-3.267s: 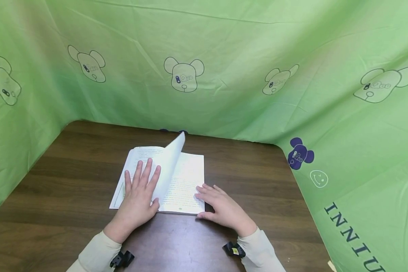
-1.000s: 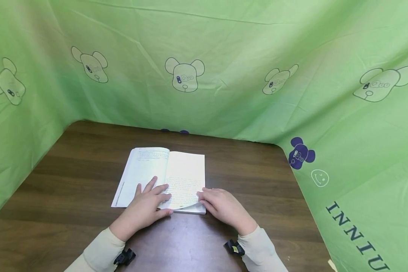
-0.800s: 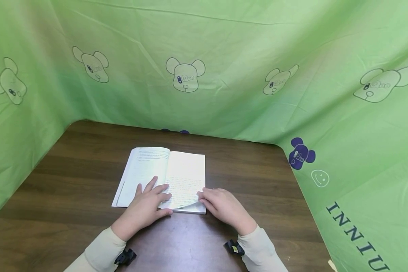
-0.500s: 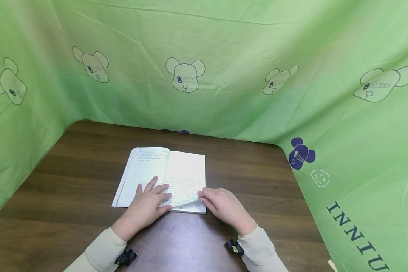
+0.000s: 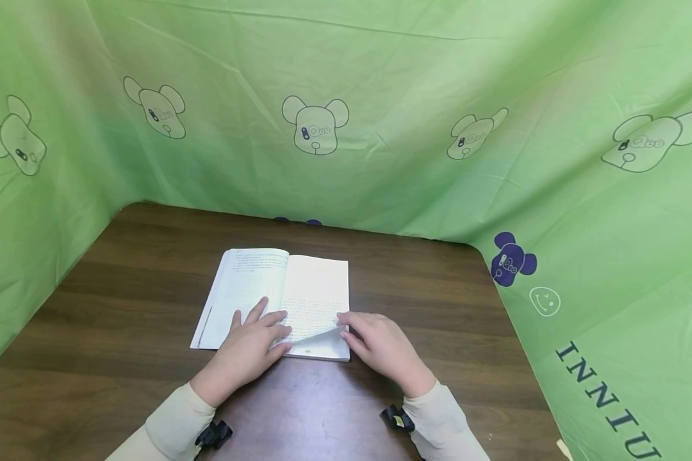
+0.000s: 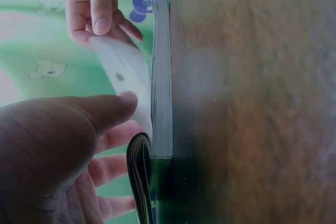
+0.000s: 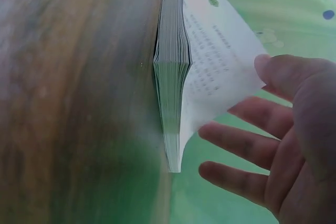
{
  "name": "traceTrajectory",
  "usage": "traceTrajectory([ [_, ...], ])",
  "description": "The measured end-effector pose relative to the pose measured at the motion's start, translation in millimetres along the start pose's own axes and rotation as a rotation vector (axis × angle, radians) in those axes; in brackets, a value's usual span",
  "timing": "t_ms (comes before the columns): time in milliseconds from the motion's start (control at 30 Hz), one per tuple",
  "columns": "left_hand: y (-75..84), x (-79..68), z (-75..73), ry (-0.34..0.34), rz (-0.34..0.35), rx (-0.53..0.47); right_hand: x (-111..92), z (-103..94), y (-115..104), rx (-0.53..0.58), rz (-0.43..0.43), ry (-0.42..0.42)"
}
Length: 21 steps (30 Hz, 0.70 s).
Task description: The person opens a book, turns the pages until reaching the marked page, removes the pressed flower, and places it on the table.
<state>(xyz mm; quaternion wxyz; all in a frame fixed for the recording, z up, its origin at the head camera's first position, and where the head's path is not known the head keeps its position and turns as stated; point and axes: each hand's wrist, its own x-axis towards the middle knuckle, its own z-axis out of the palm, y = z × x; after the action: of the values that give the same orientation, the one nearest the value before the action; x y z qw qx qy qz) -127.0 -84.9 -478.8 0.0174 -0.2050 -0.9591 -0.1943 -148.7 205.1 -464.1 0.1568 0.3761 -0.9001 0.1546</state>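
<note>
An open paperback book (image 5: 317,282) lies on the dark wooden table, its thicker stack of pages on the right. My right hand (image 5: 380,342) pinches the lower right corner of one page (image 7: 226,51) between thumb and fingers. That page curls up off the stack, and the page beneath shows at the bottom. My left hand (image 5: 245,349) rests with spread fingers across the lower part of the book near the spine. In the left wrist view its thumb (image 6: 118,109) lies by the lifted page, above the page edges of the thick stack (image 6: 161,77).
A green curtain (image 5: 380,173) with cartoon bear heads hangs round the back and sides of the table (image 5: 427,288). Each wrist wears a small black camera, one at the left cuff (image 5: 213,435) and one at the right cuff (image 5: 398,419).
A standing leaf has gone down onto the left side. The left hand shifted toward the spine; the right hand took hold of a page corner and has lifted it higher.
</note>
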Motion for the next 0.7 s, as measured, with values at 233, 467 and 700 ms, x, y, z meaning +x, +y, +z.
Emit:
traceTrajectory([
  [233,0.2,0.0,0.0,0.030,0.010,0.012,0.4,-3.7,0.8,0.024,0.086,0.019],
  [467,1.5,-0.2,-2.4,0.042,0.004,-0.004,-1.2,-4.9,1.0,0.018,0.181,-0.018],
  [700,1.6,0.4,-3.3,0.088,-0.023,-0.031,-1.3,-4.5,0.1,0.019,0.209,-0.036],
])
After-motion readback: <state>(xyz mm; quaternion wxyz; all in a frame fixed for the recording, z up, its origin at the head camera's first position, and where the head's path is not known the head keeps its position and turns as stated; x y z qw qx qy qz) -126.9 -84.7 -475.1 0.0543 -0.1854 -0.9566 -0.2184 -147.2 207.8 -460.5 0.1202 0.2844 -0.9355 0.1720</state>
